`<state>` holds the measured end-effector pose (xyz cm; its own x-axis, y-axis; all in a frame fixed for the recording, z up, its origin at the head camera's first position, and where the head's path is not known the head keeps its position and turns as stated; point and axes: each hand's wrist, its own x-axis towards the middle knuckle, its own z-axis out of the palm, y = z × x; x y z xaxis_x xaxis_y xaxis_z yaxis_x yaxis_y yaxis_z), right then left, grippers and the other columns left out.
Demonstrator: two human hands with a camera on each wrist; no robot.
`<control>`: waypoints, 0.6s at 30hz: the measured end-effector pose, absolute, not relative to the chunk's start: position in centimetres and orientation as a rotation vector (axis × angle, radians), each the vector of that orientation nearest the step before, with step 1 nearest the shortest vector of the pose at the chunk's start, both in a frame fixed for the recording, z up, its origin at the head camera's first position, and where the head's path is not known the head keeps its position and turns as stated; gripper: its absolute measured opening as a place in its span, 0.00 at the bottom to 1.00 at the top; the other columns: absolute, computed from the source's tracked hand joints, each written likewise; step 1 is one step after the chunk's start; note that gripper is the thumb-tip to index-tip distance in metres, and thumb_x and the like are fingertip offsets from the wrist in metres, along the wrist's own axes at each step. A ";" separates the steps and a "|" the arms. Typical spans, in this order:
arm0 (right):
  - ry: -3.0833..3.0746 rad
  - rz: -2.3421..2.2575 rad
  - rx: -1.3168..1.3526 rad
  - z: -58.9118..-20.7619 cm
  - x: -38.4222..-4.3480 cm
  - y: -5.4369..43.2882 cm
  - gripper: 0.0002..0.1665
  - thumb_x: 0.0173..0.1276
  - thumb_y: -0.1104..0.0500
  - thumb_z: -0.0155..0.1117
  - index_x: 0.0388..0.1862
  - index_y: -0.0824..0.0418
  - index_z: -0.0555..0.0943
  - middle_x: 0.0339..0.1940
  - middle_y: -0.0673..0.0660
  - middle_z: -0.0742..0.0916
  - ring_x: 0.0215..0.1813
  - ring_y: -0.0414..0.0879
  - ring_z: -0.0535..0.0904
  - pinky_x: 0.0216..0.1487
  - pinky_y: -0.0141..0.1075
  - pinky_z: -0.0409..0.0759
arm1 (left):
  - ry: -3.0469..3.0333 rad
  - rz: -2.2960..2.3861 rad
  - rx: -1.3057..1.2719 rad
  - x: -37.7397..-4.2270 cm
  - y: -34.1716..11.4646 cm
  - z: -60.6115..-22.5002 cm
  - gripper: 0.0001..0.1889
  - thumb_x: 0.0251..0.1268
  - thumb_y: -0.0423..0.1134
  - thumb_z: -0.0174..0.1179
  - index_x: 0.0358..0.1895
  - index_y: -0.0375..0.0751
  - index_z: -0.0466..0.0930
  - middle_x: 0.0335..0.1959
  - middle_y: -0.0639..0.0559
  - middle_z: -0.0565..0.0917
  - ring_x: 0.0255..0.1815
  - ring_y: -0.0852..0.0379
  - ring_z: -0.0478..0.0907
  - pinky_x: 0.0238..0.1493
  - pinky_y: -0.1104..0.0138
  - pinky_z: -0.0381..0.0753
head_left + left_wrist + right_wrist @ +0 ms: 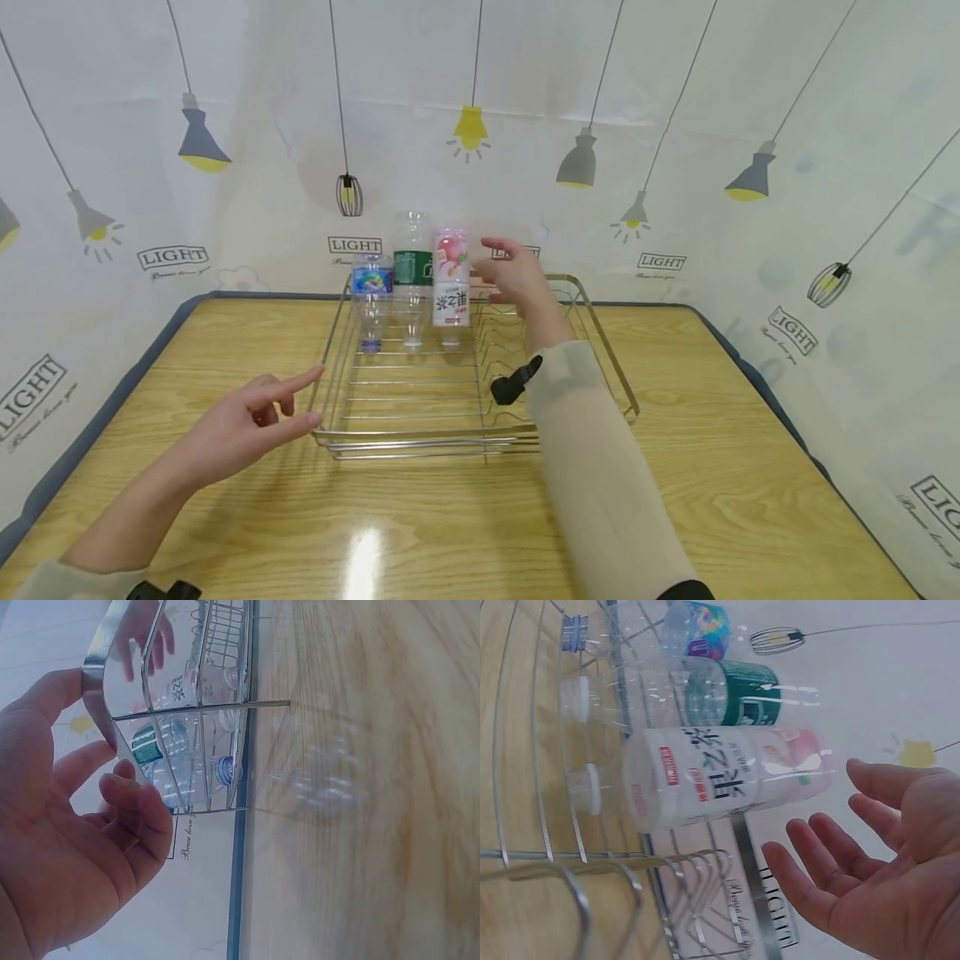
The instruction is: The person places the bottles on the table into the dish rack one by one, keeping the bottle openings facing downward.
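A metal wire dish rack (420, 433) stands on the table. Three plastic bottles are upside down in its back left part, caps lowermost. One is small with a blue label (372, 281), one has a green label (412, 268), and the third is a white-and-pink peach drink bottle (452, 279). My right hand (516, 273) hovers just right of the peach bottle's upturned base, fingers spread and apart from it. At the rack's front left corner, my left hand (240, 425) touches the rim with extended thumb and index finger. Its other fingers are bent and hold nothing.
Wavy wire slots (504, 342) run along the rack's right side. The wooden table (712, 467) has a dark blue edge (750, 379). Behind it hangs a pale sheet (525, 67) printed with lamps, close to the bottles.
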<state>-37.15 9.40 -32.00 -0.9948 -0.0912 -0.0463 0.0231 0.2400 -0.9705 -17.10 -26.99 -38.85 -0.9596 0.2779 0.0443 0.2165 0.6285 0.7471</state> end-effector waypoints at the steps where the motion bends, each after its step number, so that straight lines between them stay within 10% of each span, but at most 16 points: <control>1: 2.403 -1.885 -0.089 -31.7 -37.0 9.5 0.33 0.84 0.54 0.67 0.84 0.48 0.74 0.74 0.62 0.82 0.75 0.65 0.79 0.72 0.60 0.82 | 2.768 1.254 0.421 -17.1 -27.0 -38.9 0.36 0.81 0.52 0.67 0.86 0.53 0.68 0.44 0.47 0.71 0.32 0.56 0.68 0.31 0.63 0.71; 18: 2.657 -1.457 -0.599 -24.8 -31.7 13.1 0.33 0.85 0.41 0.62 0.84 0.44 0.73 0.72 0.54 0.84 0.71 0.54 0.82 0.68 0.52 0.85 | 2.988 1.256 0.573 -17.8 -25.4 -36.2 0.31 0.83 0.47 0.66 0.83 0.48 0.72 0.58 0.45 0.80 0.42 0.58 0.78 0.40 0.69 0.80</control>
<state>-31.68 13.14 -24.79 -0.9235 -0.3583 0.1370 -0.3082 0.4804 -0.8211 -17.85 -25.44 -36.18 -0.9286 0.2570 0.2676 0.3710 0.6501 0.6631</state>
